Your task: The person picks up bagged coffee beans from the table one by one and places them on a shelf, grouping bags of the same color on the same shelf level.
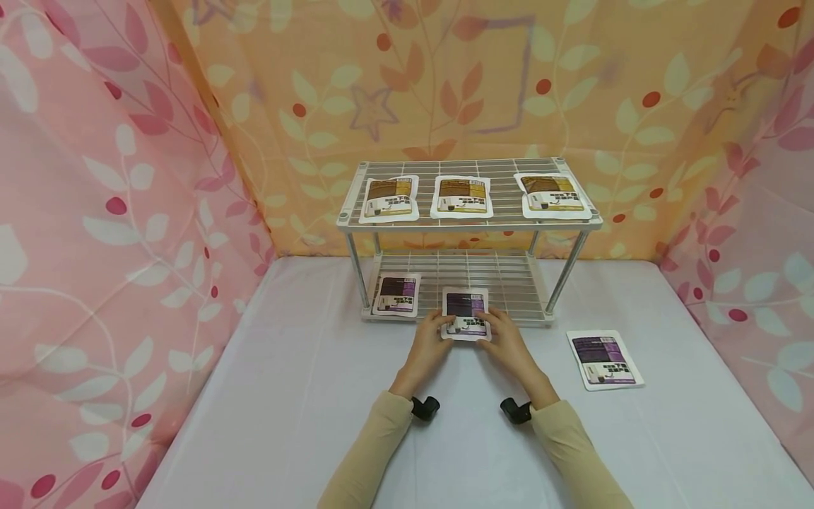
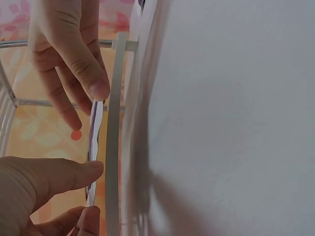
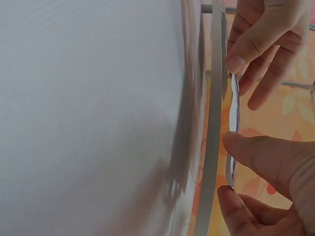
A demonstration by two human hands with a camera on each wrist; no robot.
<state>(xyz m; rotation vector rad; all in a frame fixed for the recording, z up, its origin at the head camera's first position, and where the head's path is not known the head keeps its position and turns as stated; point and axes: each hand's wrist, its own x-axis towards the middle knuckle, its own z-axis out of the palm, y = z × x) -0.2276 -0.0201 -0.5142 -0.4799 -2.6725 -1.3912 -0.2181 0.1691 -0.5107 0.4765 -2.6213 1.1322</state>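
Observation:
A purple-and-white packet [image 1: 466, 313] lies half over the front edge of the lower shelf of a white wire rack [image 1: 469, 225]. My left hand [image 1: 445, 330] pinches its left side and my right hand [image 1: 494, 328] pinches its right side, thumbs on top. The left wrist view shows the packet edge-on [image 2: 93, 142] beside the rack's front rail [image 2: 114, 147], with my left thumb and fingers [image 2: 93, 169] closing on it. In the right wrist view the thin packet [image 3: 233, 118] sits between my right thumb and fingers [image 3: 231, 142].
A second purple packet [image 1: 396, 295] lies at the left of the lower shelf. Another [image 1: 604, 359] lies on the white tablecloth [image 1: 286, 396] to the right. Three brown packets [image 1: 462, 196] rest on the top shelf. Floral curtains close in three sides.

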